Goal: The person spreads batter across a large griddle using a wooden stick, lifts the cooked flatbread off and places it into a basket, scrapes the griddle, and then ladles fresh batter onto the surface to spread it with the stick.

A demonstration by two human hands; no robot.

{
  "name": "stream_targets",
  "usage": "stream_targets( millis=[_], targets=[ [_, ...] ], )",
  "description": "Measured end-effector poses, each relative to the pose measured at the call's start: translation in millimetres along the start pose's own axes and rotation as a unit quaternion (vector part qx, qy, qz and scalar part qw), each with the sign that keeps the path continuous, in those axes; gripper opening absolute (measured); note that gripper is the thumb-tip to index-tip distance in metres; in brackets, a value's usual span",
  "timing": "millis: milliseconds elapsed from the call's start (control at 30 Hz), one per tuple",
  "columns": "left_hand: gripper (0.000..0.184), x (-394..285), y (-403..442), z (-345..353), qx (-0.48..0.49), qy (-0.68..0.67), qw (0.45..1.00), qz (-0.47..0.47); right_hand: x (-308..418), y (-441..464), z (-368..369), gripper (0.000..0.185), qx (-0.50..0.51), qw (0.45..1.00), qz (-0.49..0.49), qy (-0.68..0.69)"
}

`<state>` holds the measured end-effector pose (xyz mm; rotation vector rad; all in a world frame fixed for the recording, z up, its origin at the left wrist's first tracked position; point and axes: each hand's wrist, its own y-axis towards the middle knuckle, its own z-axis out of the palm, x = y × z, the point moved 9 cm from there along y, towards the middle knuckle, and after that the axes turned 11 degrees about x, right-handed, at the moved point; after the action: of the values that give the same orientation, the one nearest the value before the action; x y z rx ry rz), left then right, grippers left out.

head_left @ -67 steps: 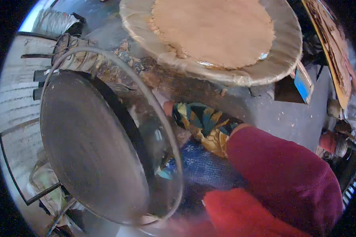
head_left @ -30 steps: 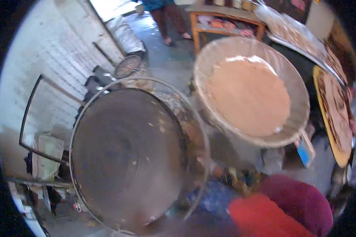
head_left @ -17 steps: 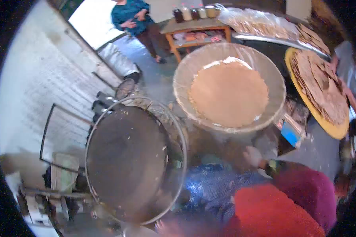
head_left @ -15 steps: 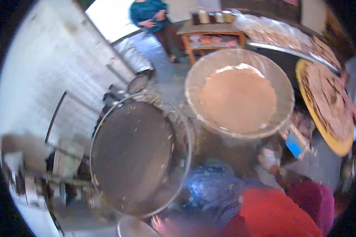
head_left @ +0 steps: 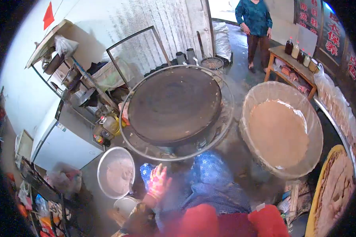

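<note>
My left hand (head_left: 158, 182), in a pink-and-red patterned glove, is held over my lap beside the shiny blue apron (head_left: 213, 177). Its fingers are stretched out and it holds nothing. The large round dark griddle (head_left: 176, 104) stands in front of me, with a metal ring (head_left: 174, 159) around it. Left of the glove is a metal bowl (head_left: 103, 173) with a pale pinkish mass in it. A smaller pale container (head_left: 124, 205) is just below the bowl. My right hand is not visible; red clothing (head_left: 265, 221) shows at the lower right.
On the right stands a large lined basket (head_left: 253, 152) of light brown powder. Beyond it, flat brown sheets lie on a yellow board (head_left: 324, 183). A person (head_left: 254, 23) stands at the back near a wooden table (head_left: 292, 59) with bottles. A white cabinet (head_left: 63, 138) is at left.
My view has swung left, so the griddle and basket sit further right. My left hand, at the bottom edge before, now shows more fully over my lap, and the metal bowl is in full view.
</note>
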<state>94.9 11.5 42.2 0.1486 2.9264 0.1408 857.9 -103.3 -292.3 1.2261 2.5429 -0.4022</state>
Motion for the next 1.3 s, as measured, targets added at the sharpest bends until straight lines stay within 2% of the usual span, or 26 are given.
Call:
stream_targets(
  millis=[67, 167, 233, 267, 300, 333, 400, 433, 467, 533, 600, 633, 667, 700, 733, 767, 867, 933, 1000, 1067, 1200, 1267, 1300],
  targets=[
    [0.055, -13.4, 7.8, 1.5, 0.018, 0.009, 0.999, 0.045, -5.0, -36.8, -53.5, 0.057, 0.107, 0.993, 0.046, 0.025],
    [0.057, -9.6, 7.9, 0.5, 0.013, 0.006, 0.999, 0.041, -4.0, -62.3, -72.4, 0.054, 0.141, 0.983, 0.049, 0.106],
    [0.057, -5.9, 2.2, -2.4, 0.011, -0.009, 1.0, 0.027, 8.6, -66.7, -69.8, 0.052, 0.137, 0.962, 0.019, 0.234],
    [0.054, -3.2, -0.2, -5.6, -0.011, -0.058, 0.998, 0.035, 21.2, -59.3, -65.2, 0.051, 0.128, 0.926, -0.013, 0.354],
    [0.054, 0.5, 0.0, -7.6, -0.018, -0.07, 0.997, 0.028, 45.6, -74.6, -106.3, 0.05, 0.125, 0.854, -0.059, 0.501],
    [0.054, 2.7, -4.4, -6.0, -0.025, -0.081, 0.996, 0.022, 71.5, -85.4, -149.9, 0.047, 0.128, 0.633, -0.093, 0.758],
    [0.055, 4.9, -14.2, 3.1, -0.018, -0.097, 0.995, 0.016, 146.6, -133.2, -238.8, 0.044, 0.335, 0.362, -0.229, 0.839],
    [0.055, 6.6, -11.9, 2.3, -0.025, -0.098, 0.995, 0.016, 174.5, -160.6, -277.5, 0.045, 0.381, 0.266, -0.159, 0.871],
    [0.056, 10.5, -7.8, -1.0, -0.034, -0.097, 0.995, 0.017, 196.2, -167.8, -293.9, 0.049, 0.405, 0.279, -0.159, 0.856],
    [0.057, 20.5, -14.0, -9.0, -0.035, -0.092, 0.995, 0.009, 244.4, -218.4, -369.9, 0.054, 0.455, 0.237, -0.32, 0.796],
    [0.056, 39.9, -26.3, -15.7, -0.048, -0.093, 0.994, -0.039, 281.4, -263.3, -404.2, 0.052, 0.497, 0.246, -0.325, 0.767],
    [0.056, 51.8, -32.7, -18.3, -0.044, -0.079, 0.993, -0.071, 300.1, -273.4, -396.2, 0.045, 0.524, 0.306, -0.326, 0.725],
    [0.055, 66.2, -39.8, -21.5, -0.071, -0.093, 0.991, -0.069, 326.5, -277.7, -378.0, 0.04, 0.544, 0.316, -0.356, 0.691],
    [0.054, 81.1, -46.3, -25.1, -0.079, -0.103, 0.987, -0.09, 338.1, -308.1, -404.4, 0.036, 0.559, 0.331, -0.345, 0.678],
    [0.053, 95.5, -52.8, -29.5, -0.086, -0.113, 0.983, -0.112, 356.5, -331.8, -420.6, 0.036, 0.574, 0.303, -0.37, 0.665],
    [0.051, 104.8, -59.1, -36.1, -0.094, -0.094, 0.985, -0.114, 366.7, -345.6, -447.5, 0.037, 0.511, 0.342, -0.446, 0.65],
    [0.052, 139.6, -72.4, -50.1, -0.084, -0.094, 0.981, -0.146, 420.0, -340.3, -452.3, 0.034, 0.489, 0.375, -0.466, 0.635],
    [0.052, 160.1, -76.4, -59.7, -0.105, -0.079, 0.98, -0.15, 452.3, -319.9, -464.7, 0.029, 0.437, 0.383, -0.472, 0.662],
    [0.052, 191.6, -71.9, -67.2, -0.069, -0.105, 0.971, -0.202, 488.6, -282.1, -463.6, 0.028, 0.39, 0.391, -0.436, 0.711],
    [0.054, 224.5, -63.0, -72.2, -0.058, -0.076, 0.972, -0.216, 515.2, -244.2, -468.7, 0.03, 0.31, 0.487, -0.471, 0.667],
    [0.059, 292.2, -26.5, -76.1, -0.016, 0.023, 0.968, -0.248, 539.2, -230.7, -480.5, 0.032, 0.308, 0.537, -0.452, 0.642],
    [0.064, 329.5, -3.3, -68.5, -0.029, 0.066, 0.97, -0.232, 549.4, -242.1, -492.0, 0.032, 0.276, 0.534, -0.518, 0.608],
    [0.067, 340.8, 12.5, -69.8, -0.009, 0.053, 0.967, -0.248, 557.8, -243.5, -487.3, 0.032, 0.283, 0.552, -0.512, 0.594]
  ],
)
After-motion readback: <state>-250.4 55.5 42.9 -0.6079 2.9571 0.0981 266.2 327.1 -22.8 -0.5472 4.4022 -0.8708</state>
